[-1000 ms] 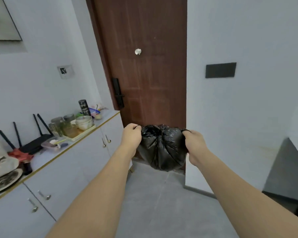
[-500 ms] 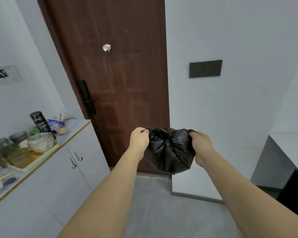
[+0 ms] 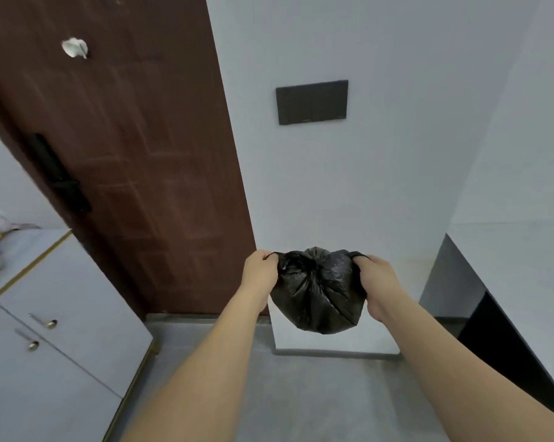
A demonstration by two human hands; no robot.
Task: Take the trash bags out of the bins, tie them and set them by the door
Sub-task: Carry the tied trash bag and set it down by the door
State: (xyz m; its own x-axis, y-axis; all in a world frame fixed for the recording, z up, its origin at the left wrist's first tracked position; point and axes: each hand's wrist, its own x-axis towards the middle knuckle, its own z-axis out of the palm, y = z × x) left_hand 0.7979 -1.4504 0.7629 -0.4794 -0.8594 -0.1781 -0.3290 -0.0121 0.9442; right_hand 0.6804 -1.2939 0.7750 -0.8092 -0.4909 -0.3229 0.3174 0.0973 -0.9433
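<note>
black trash bag (image 3: 317, 295) hangs mid-air between both hands, above the floor (image 3: 269, 393), right of the brown door (image 3: 135, 154) | left hand (image 3: 260, 273) and right hand (image 3: 375, 279) each pinch a top corner, knot centred, equally near | set-down spot lies straight below

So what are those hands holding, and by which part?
A small black plastic trash bag, held off the floor: left hand and right hand each grip its gathered top corners.
</note>
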